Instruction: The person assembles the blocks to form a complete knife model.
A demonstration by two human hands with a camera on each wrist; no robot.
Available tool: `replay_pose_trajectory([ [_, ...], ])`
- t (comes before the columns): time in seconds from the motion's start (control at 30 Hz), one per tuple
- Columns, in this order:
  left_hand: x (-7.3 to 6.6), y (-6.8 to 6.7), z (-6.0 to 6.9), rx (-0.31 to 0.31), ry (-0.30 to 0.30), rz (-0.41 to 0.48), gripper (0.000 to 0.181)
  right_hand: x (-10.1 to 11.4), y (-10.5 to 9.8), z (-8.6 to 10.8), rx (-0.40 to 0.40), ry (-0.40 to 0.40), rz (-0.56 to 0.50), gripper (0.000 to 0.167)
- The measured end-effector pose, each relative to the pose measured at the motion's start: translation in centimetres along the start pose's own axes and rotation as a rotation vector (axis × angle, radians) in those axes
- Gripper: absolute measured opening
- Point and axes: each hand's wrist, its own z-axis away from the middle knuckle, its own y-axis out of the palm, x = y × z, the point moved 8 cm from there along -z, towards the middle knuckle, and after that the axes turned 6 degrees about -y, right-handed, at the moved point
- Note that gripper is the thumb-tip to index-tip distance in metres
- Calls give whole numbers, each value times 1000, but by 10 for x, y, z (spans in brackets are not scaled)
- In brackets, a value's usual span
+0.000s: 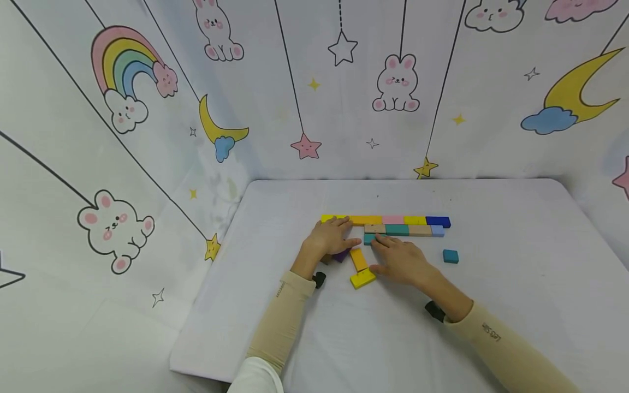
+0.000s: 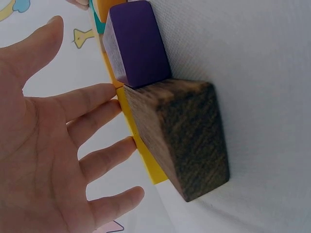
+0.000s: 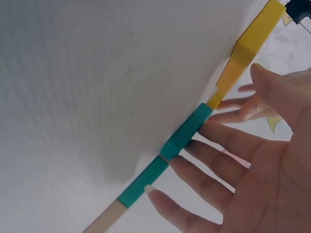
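Fingers of my left hand [image 1: 326,240] are spread and straight, their tips at the yellow block [image 2: 154,167] at the left end of the back row. Under that hand, a purple block [image 2: 138,43] and a dark brown wooden block [image 2: 194,141] sit partly hidden in the head view. My right hand [image 1: 403,262] lies with extended fingers touching a teal block [image 3: 187,131], just in front of the second row. Between the hands, an orange block [image 1: 359,260] meets a yellow block [image 1: 363,279] near the right thumb.
Along the back row run orange [image 1: 366,220], pink [image 1: 392,219], yellow and dark blue [image 1: 438,221] blocks. Tan, teal [image 1: 397,230] and light blue [image 1: 437,231] blocks form the second row. A lone teal-blue block [image 1: 450,256] lies to the right on the white table [image 1: 516,245].
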Motion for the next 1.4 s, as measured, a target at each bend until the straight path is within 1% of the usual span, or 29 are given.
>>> replay_pose_trajectory([
  [0.17, 0, -1, 0, -1, -4, -4, 77, 1, 1, -2, 13, 13, 3, 76],
  [0.3, -1, -2, 1, -3, 4, 3, 77, -1, 2, -3, 31, 38, -24, 75],
  [0.47, -1, -1, 2, 3, 9, 0, 77, -2, 3, -4, 43, 52, -88, 77],
  [0.63, 0, -1, 3, 4, 9, 0, 78, -2, 2, -3, 37, 54, -141, 79],
  [0.83, 0, -1, 2, 1, 4, -7, 78, -1, -3, -2, 5, 49, -184, 79],
  [0.9, 0, -1, 1, 2, 0, -5, 79, 0, -5, -1, -13, 33, -195, 78],
  [1.0, -1, 0, 1, 8, 0, 1, 78, 3, -5, 1, -11, 12, -210, 77],
  [1.13, 0, 1, 1, 4, 1, 3, 77, 13, -5, 5, 34, -19, -236, 75],
  [1.27, 0, -1, 2, -7, -1, 14, 77, 27, -7, 11, 64, -92, -268, 72],
  [1.4, -1, -2, 3, -5, -1, 25, 74, 37, -2, 14, 97, -160, -301, 68],
])
